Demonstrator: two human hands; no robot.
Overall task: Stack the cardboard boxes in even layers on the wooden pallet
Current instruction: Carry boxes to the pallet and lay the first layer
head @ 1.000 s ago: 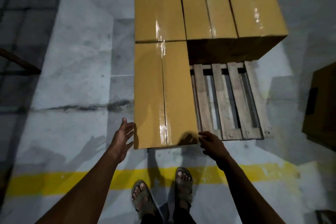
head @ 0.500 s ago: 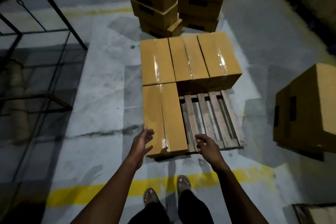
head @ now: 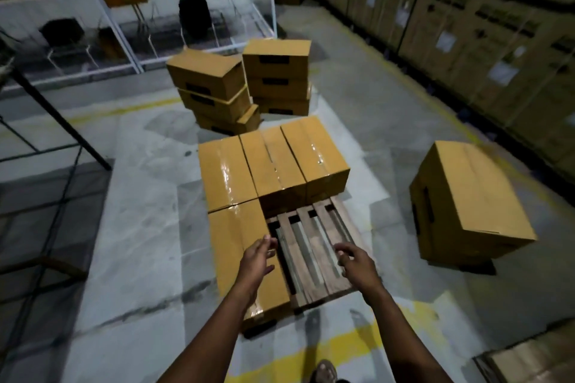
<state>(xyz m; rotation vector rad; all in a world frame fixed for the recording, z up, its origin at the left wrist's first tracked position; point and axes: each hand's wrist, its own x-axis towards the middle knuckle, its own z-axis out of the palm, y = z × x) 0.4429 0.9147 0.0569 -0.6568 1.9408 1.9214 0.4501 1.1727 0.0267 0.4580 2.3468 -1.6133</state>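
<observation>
You see four cardboard boxes (head: 273, 162) lying on one wooden pallet (head: 314, 246). At twelve o'clock stand two loose stacks (head: 242, 87) of three boxes each. At three o'clock sits one lone box (head: 469, 199). Two hands show.

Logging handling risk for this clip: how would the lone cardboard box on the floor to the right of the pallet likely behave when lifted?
The lone cardboard box looks bulky, so it probably needs both hands. Its flat, undented faces suggest it stays stiff. It already sits tilted, so it may tip or shift.
</observation>
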